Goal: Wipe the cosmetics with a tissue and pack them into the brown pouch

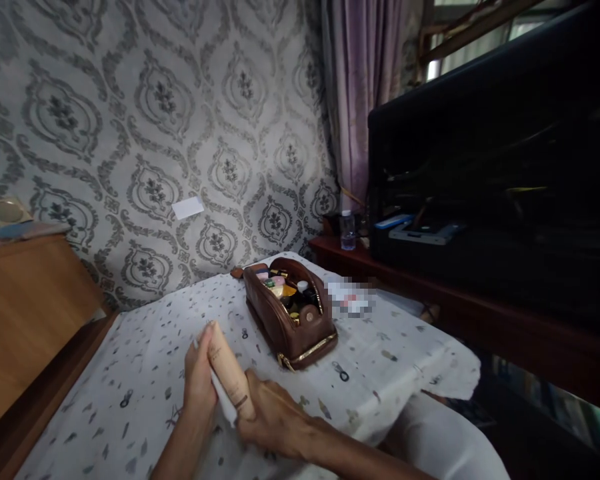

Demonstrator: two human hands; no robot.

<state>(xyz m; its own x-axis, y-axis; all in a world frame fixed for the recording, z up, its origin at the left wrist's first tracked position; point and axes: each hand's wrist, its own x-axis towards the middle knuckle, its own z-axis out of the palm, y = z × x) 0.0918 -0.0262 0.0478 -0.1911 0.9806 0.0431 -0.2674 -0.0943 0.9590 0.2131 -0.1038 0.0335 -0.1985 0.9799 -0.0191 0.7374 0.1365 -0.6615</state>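
Between my two hands is a beige cosmetic tube (229, 371) with small print on its side, slanted down to the right. My left hand (200, 373) closes round its upper end. A white piece, perhaps tissue or cloth (225, 400), shows along the underside of the tube, by my left palm. My right hand (273, 410) grips the lower end, with fingers wrapped over it. Just beyond my hands, a brown makeup bag (290, 313) lies unzipped on the table. Packed inside are several small cosmetics (285, 290), among them a white-capped one and a round beige item.
A patterned white cloth (160, 347) covers the table. Blurred white packaging (350, 299) lies right of the bag. A clear bottle (348, 230) stands on the dark red ledge (330, 248) by the large black object (480, 153). At left is a wooden cabinet (30, 313).
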